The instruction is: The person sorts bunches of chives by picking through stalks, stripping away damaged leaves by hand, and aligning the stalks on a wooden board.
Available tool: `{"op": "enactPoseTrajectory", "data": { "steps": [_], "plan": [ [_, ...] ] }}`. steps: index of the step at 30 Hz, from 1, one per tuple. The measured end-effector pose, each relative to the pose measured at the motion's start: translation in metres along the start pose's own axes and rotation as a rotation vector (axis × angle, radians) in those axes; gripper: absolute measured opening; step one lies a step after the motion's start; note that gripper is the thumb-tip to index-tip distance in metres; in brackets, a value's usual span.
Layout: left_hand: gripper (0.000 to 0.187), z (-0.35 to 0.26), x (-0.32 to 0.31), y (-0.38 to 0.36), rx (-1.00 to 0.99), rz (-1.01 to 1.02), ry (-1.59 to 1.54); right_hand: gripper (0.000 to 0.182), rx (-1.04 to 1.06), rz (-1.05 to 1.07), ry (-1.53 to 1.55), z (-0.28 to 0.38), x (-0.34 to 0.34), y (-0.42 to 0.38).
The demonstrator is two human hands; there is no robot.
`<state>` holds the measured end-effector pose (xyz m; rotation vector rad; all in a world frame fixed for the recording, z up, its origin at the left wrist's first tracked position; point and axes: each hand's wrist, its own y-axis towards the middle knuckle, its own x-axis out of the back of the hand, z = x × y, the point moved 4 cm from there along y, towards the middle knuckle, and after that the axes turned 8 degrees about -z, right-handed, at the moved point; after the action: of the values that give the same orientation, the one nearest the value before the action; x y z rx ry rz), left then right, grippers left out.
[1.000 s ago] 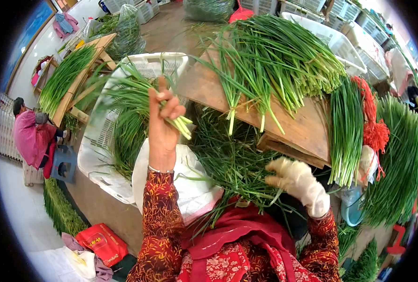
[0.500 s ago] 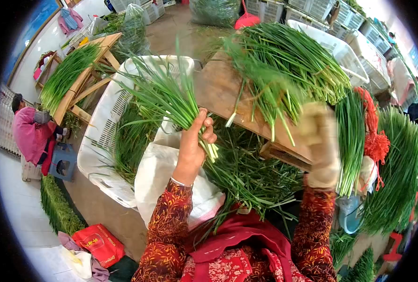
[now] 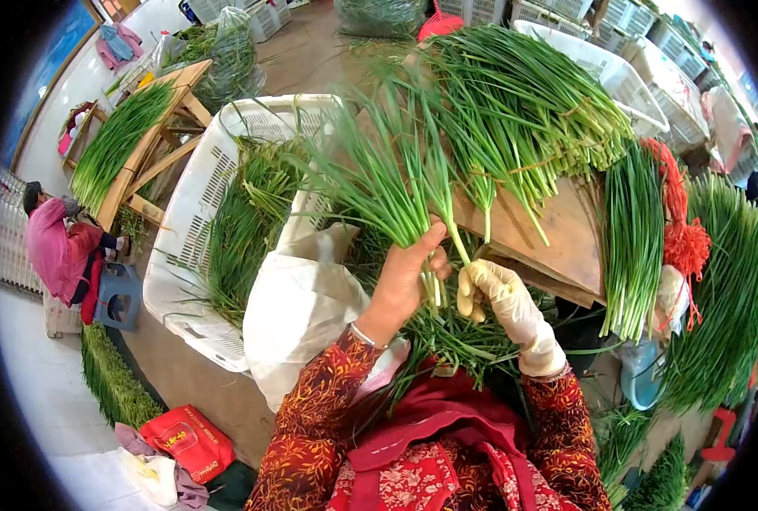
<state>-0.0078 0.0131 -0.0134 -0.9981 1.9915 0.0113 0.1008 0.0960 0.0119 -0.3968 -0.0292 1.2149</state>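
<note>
Green stalk bunch (image 3: 401,204) gripped in bare left hand (image 3: 403,281), gloved right hand (image 3: 502,295) pinching a stalk (image 3: 458,242) just beside

1 head-worn camera gives the view, facing forward and steeply down over the wearer's red clothing (image 3: 430,426). It looks from close above the left grip (image 3: 403,288) and right grip (image 3: 496,298), near mid-frame; its wide, round-edged field stretches past the table (image 3: 558,243) to distant crates (image 3: 632,15).
</note>
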Motion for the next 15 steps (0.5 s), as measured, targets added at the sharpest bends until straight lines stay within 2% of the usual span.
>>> {"op": "enactPoseTrajectory", "data": {
  "steps": [5, 8, 11, 15],
  "plan": [
    [0.023, 0.0, -0.007, -0.002, 0.016, 0.017, -0.088, 0.035, -0.015, 0.075, 0.036, 0.002, 0.001, -0.005],
    [0.022, 0.002, -0.002, -0.001, 0.034, 0.029, -0.134, 0.035, 0.062, 0.137, 0.117, -0.001, -0.002, -0.004],
    [0.022, 0.004, 0.002, -0.002, 0.052, -0.008, -0.108, 0.033, 0.086, -0.062, 0.15, -0.002, -0.005, -0.002],
    [0.027, -0.001, 0.007, -0.005, 0.004, -0.097, -0.005, 0.033, 0.128, -0.138, 0.118, 0.002, -0.008, 0.0]
  ]
}}
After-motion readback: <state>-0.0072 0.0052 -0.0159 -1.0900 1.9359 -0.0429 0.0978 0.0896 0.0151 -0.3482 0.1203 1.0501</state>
